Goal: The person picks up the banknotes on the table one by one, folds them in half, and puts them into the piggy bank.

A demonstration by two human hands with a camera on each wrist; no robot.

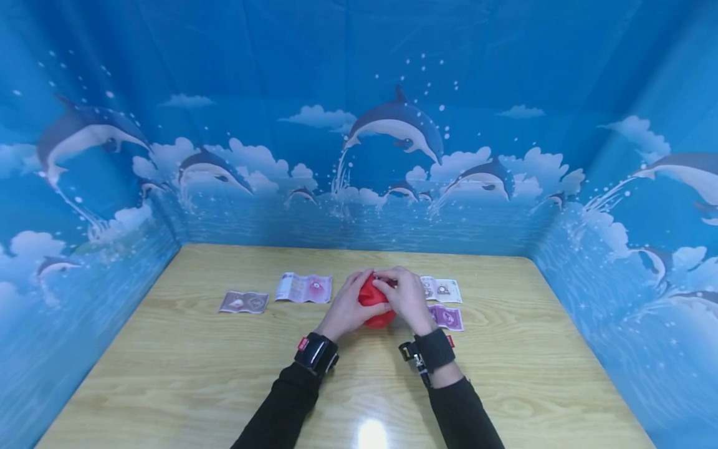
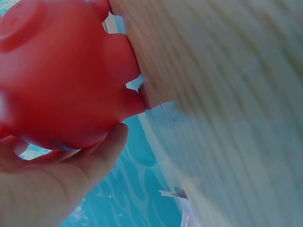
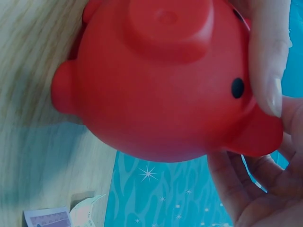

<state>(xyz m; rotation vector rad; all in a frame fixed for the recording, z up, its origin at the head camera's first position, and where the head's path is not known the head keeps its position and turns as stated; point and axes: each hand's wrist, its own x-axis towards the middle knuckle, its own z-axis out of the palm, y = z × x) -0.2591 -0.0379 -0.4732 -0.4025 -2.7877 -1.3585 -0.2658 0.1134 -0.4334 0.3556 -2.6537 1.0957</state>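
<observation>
A red pig-shaped piggy bank [image 1: 371,294] is between both hands over the middle of the table, its snout [image 3: 168,19] towards the near side. My left hand [image 1: 346,307] holds it from the left, with the thumb across the near side. At the top of the piggy bank, my right hand [image 1: 408,298] has its thumb and fingers curled at the bank's upper part. Whether anything small sits between those fingertips is hidden. Fingers wrap around the area by one ear [image 3: 258,132] in the right wrist view.
On the left lie a brownish banknote [image 1: 244,302] and a pink one [image 1: 303,289]. To the right, partly behind my right hand, are a pale banknote [image 1: 447,290] and a purple one [image 1: 450,317]. A blue dolphin-print curtain [image 1: 359,218] borders the wooden table [image 1: 224,374].
</observation>
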